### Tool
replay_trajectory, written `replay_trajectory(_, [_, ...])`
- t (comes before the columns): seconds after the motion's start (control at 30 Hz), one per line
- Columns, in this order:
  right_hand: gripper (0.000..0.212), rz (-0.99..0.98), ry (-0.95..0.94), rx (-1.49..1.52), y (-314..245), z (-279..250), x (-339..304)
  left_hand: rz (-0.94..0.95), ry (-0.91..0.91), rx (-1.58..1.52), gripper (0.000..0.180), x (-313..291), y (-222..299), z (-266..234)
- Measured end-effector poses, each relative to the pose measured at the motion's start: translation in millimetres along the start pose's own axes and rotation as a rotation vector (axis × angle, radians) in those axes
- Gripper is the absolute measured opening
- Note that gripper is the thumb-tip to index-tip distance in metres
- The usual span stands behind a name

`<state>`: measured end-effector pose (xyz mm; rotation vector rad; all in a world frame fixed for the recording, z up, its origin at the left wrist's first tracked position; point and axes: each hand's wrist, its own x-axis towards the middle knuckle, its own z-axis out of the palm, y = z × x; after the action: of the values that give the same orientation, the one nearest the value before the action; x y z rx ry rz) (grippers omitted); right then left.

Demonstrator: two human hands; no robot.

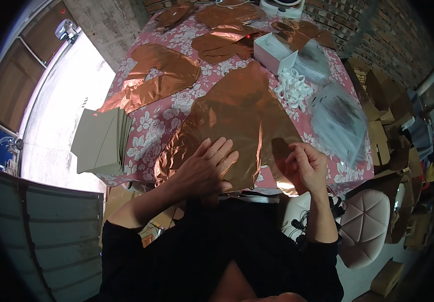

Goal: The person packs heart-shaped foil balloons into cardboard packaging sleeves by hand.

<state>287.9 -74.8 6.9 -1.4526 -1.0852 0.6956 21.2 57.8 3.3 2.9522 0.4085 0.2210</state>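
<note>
A flat, uninflated copper-coloured foil balloon lies in front of me on the table, narrow at its far end and wide at the near end, with creases along it. My left hand rests flat on its near left part, fingers stretched out, holding nothing. Over the balloon's near right part is my right hand, its fingers curled in toward the thumb. Whether something thin is pinched there I cannot make out. A dark shadow falls on the foil beside these fingers.
A pink flowered tablecloth covers the table. More foil balloons lie farther off. Grey-beige cards stand stacked at the left edge. To the right are a white box, white loops and clear plastic bags. A padded stool stands below.
</note>
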Motion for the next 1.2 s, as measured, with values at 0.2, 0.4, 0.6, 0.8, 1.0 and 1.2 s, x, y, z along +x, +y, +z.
replay_trajectory(0.2, [0.019,-0.06,-0.111,-0.193,-9.3,24.9,14.9,-0.013,-0.041,-0.02,0.077,-2.1,-0.1,-5.4])
replay_trajectory(0.4, [0.054,-0.531,-0.288,-0.68,-14.8,70.1,30.7,0.038,0.024,0.018,0.071,-1.9,-1.2,-1.8])
replay_trajectory(0.6, [0.09,-0.602,-0.468,-0.958,13.7,98.2,30.6,0.057,0.064,0.008,0.072,-2.1,-3.6,1.5])
replay_trajectory(0.8, [0.097,-0.65,-0.488,-1.011,17.2,103.7,29.5,0.01,0.137,-0.14,0.076,-10.6,-12.0,-1.7])
replay_trajectory(1.0, [0.102,-0.607,-0.536,-1.051,5.5,103.5,29.5,-0.44,0.81,-0.213,0.017,-67.4,-16.7,-26.4])
replay_trajectory(1.2, [0.11,-0.553,-0.562,-1.091,5.4,102.3,28.9,-1.132,0.727,-0.91,0.041,-147.4,24.4,-9.4])
